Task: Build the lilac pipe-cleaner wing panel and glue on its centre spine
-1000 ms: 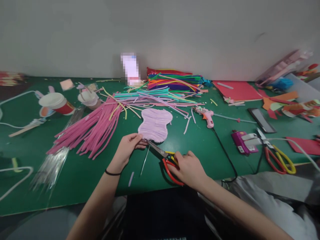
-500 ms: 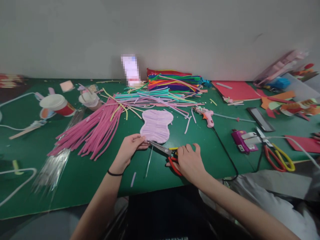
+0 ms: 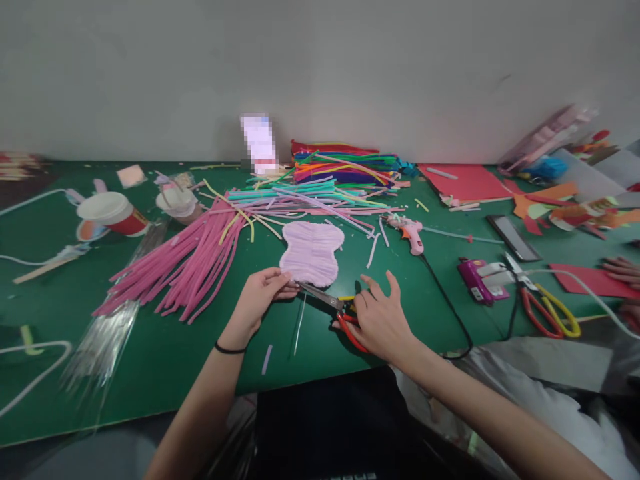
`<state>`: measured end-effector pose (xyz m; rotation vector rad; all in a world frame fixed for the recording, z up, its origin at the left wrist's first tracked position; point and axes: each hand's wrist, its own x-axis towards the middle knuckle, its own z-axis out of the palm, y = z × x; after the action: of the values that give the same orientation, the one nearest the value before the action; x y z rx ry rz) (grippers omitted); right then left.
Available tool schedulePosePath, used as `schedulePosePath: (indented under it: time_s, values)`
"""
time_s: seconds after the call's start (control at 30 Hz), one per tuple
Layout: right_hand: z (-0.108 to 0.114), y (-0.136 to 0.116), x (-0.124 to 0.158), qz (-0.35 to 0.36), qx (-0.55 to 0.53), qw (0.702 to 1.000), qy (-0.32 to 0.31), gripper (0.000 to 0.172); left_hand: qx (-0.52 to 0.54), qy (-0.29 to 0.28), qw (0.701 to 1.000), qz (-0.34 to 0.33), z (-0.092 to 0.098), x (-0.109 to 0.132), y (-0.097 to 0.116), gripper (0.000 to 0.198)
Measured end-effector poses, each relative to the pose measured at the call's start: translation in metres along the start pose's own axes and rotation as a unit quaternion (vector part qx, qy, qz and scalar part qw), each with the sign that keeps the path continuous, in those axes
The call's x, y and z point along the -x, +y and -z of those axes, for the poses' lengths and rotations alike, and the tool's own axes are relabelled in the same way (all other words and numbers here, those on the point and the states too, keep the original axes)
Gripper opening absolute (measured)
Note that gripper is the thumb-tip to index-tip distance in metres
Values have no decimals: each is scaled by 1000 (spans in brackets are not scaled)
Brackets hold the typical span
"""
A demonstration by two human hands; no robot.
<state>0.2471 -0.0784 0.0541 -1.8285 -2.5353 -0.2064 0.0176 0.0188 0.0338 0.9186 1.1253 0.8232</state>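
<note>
A lilac, ribbed, fuzzy pipe-cleaner piece with a wavy outline lies on the green table. My left hand pinches at its lower left edge; the fingertips cover exactly what is between them. My right hand holds scissors with red and yellow handles, its index finger raised off them. The blades point left, their tips right at my left fingertips. Below the blades a thin pale strand extends toward the table's front, and a short lilac offcut lies nearby.
Pink pipe cleaners fan out at left, beside paper cups. Colourful bundles and a phone are at the back. Rightward lie a pink glue gun, a purple box, more scissors and another person's hand.
My right index finger has lifted and straightened away from the scissors. The view has shifted slightly, and more of the other person's hand shows on the red paper at right.
</note>
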Motion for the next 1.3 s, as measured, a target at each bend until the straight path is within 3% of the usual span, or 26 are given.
schedulePosePath:
  time_s: [0.27, 0.57, 0.9, 1.03, 1.13, 1.3]
  values:
    - [15, -6, 2, 15, 19, 999, -21, 49, 22, -15, 1000, -15, 0, 3, 3, 26]
    - [12, -17, 18, -60, 27, 998, -10, 40, -7, -20, 999, -34, 0, 12, 8, 32]
    - [23, -4, 3, -2, 23, 997, -70, 49, 2, -9, 999, -50, -2, 13, 9, 31]
    - [29, 12, -1, 31, 12, 993, -112, 61, -21, -9, 999, -44, -4, 14, 7, 30]
    - [33, 24, -6, 20, 16, 994, -111, 68, -29, -6, 998, -53, -5, 14, 6, 29]
    - [38, 23, -10, 1, 21, 997, -72, 52, 7, -19, 998, -55, -3, 12, 5, 31]
